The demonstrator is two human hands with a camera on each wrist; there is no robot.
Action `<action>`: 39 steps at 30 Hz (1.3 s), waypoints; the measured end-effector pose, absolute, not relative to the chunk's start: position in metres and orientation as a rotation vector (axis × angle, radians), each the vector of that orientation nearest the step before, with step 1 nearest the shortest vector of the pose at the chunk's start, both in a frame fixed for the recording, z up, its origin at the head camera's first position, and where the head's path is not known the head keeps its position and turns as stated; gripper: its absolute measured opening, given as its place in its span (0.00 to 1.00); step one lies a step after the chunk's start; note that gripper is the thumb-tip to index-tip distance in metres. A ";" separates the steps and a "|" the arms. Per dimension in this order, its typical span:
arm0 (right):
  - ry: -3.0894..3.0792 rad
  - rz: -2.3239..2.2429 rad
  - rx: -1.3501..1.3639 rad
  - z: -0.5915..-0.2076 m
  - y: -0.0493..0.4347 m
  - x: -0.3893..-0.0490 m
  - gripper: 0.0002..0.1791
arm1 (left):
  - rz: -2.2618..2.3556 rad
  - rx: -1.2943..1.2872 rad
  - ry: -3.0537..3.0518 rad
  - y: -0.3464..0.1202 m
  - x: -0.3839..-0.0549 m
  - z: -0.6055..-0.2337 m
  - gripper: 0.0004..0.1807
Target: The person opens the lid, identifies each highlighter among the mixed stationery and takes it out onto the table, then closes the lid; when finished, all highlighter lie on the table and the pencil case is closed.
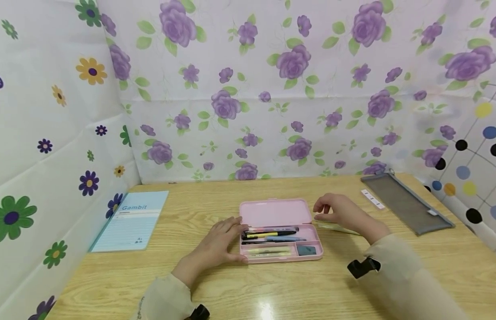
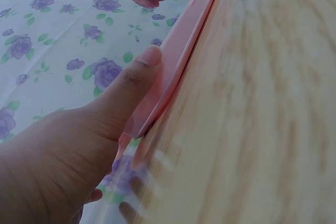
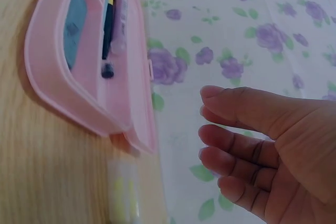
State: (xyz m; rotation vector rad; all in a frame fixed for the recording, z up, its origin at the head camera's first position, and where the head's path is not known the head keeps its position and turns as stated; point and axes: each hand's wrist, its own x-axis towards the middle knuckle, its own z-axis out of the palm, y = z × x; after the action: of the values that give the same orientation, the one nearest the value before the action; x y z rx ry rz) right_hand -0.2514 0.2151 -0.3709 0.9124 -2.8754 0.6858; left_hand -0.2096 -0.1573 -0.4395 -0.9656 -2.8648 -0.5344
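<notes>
An open pink pencil case point(image 1: 320, 249) lies on the table, its lid point(image 1: 276, 212) folded back. Several pens, among them a yellow-and-black pen point(image 1: 268, 234) and a light blue pen point(image 1: 285, 238), fill its rear compartment. Thin pale yellow sticks point(image 1: 268, 251) lie in the front one, and a blue-grey eraser-like block point(image 1: 306, 250) in the small right one. My left hand point(image 1: 215, 244) rests against the case's left end, thumb along its front wall. My right hand point(image 1: 345, 212) hovers right of the lid, fingers loosely bent and holding nothing. Below it lies a translucent yellowish strip point(image 1: 337, 228).
A grey mesh zip pouch point(image 1: 408, 202) lies at the right, beside a small white strip with dark marks point(image 1: 373, 199). A light blue notebook point(image 1: 131, 222) lies at the left. Flowered cloth point(image 1: 264, 98) hangs along the table's back edge.
</notes>
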 end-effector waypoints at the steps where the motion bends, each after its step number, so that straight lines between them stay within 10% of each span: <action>1: -2.878 0.702 0.916 -0.373 0.212 -0.252 0.05 | -0.533 -0.970 -2.859 -0.157 -0.210 -0.439 0.47; 39: -2.855 0.582 1.038 -0.412 0.144 -0.249 0.05 | -0.531 -0.965 -2.873 -0.157 -0.208 -0.440 0.48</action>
State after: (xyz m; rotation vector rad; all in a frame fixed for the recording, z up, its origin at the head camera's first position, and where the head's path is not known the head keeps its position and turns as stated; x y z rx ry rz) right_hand -0.2487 0.1440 -0.4125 1.0383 -2.8548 0.5822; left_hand -0.2078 -0.1570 -0.4403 -0.9646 -2.8730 -0.5307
